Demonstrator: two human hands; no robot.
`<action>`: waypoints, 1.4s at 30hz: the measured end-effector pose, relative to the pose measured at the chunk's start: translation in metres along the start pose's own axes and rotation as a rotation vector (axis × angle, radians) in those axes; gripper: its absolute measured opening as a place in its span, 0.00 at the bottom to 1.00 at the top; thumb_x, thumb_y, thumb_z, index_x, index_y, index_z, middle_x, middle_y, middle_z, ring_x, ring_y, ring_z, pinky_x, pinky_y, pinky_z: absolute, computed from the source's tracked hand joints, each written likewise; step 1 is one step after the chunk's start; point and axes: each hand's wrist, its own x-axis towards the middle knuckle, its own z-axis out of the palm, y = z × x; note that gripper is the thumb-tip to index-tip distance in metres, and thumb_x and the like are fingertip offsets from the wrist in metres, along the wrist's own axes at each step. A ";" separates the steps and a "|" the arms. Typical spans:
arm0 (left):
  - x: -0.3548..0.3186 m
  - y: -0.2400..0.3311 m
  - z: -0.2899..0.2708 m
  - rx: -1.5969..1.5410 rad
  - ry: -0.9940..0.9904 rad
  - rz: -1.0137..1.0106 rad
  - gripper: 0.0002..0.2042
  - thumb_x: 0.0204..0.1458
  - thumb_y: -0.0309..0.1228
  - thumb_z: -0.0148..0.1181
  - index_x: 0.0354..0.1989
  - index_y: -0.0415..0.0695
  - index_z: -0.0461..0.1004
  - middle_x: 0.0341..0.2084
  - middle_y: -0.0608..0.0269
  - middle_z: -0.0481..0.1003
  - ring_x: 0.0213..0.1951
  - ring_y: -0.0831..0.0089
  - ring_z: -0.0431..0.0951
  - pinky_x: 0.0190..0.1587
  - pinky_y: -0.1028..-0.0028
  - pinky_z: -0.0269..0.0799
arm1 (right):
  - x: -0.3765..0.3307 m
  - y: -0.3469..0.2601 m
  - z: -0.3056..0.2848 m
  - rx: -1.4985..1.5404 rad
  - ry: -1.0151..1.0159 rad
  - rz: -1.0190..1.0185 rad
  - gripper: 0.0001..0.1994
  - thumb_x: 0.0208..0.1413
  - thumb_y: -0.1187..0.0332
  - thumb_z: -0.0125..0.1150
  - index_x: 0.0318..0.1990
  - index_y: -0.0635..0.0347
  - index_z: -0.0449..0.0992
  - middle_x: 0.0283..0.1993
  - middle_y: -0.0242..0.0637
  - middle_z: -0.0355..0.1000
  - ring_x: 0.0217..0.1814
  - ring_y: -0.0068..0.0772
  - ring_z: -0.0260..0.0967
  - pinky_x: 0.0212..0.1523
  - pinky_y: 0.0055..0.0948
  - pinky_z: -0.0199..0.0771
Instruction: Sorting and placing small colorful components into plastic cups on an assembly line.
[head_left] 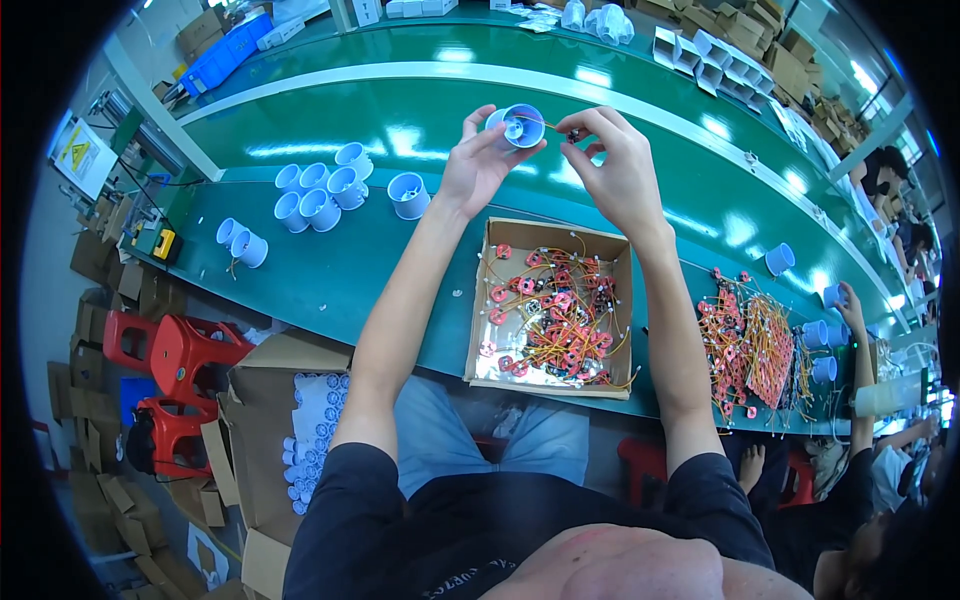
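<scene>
Closed round a light blue plastic cup-shaped housing (pixel 524 127) is my left hand (pixel 476 165), tilting its mouth toward me. Inside the housing a pale fitting shows. My right hand (pixel 617 165) pinches a small dark part (pixel 574 135) just right of the housing; an orange wire runs between the two. Below my hands sits an open cardboard box (pixel 478 300) with a tangle of orange-wired, red and black round parts (pixel 565 325). To the left on the green table stand several more blue housings (pixel 320 209), and a single one (pixel 408 195) is nearer my left forearm.
A large carton (pixel 285 380) of stacked blue housings stands by my left leg. Wired red parts (pixel 750 345) are heaped on the table at right, beside a co-worker's hand (pixel 851 306) at a blue housing. Red stools (pixel 180 365) are at left. A green conveyor belt (pixel 400 110) runs beyond the table.
</scene>
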 end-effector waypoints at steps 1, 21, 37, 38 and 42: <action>-0.001 0.001 0.000 -0.016 -0.019 0.020 0.21 0.62 0.40 0.45 0.57 0.40 0.56 0.51 0.48 0.66 0.56 0.55 0.67 0.58 0.53 0.67 | 0.000 0.000 0.000 -0.005 0.006 -0.003 0.08 0.48 0.77 0.62 0.38 0.64 0.76 0.39 0.39 0.74 0.39 0.31 0.74 0.37 0.27 0.75; 0.002 0.007 0.001 -0.382 0.007 0.018 0.21 0.65 0.41 0.39 0.51 0.32 0.64 0.52 0.42 0.67 0.59 0.49 0.64 0.64 0.57 0.61 | -0.001 -0.015 0.001 0.033 0.014 -0.058 0.08 0.48 0.77 0.64 0.37 0.65 0.76 0.37 0.38 0.74 0.36 0.30 0.75 0.37 0.25 0.76; 0.003 0.004 -0.004 -0.261 -0.011 0.001 0.21 0.62 0.42 0.46 0.53 0.36 0.64 0.52 0.48 0.68 0.57 0.57 0.66 0.62 0.62 0.61 | -0.003 -0.007 0.005 -0.044 0.034 -0.025 0.09 0.47 0.77 0.62 0.38 0.63 0.75 0.38 0.41 0.74 0.38 0.36 0.75 0.37 0.30 0.76; 0.002 0.003 -0.005 -0.222 -0.027 -0.002 0.21 0.61 0.43 0.48 0.53 0.38 0.64 0.51 0.51 0.69 0.56 0.60 0.68 0.59 0.65 0.63 | -0.003 -0.008 0.006 -0.045 0.030 -0.017 0.09 0.48 0.77 0.63 0.39 0.64 0.75 0.40 0.40 0.75 0.38 0.33 0.76 0.37 0.28 0.76; -0.001 -0.001 -0.004 -0.194 -0.086 -0.030 0.22 0.60 0.43 0.51 0.55 0.42 0.63 0.51 0.57 0.69 0.54 0.67 0.67 0.56 0.70 0.62 | -0.002 -0.006 0.010 0.063 0.073 0.015 0.10 0.47 0.77 0.64 0.39 0.64 0.75 0.38 0.41 0.76 0.38 0.33 0.76 0.39 0.29 0.77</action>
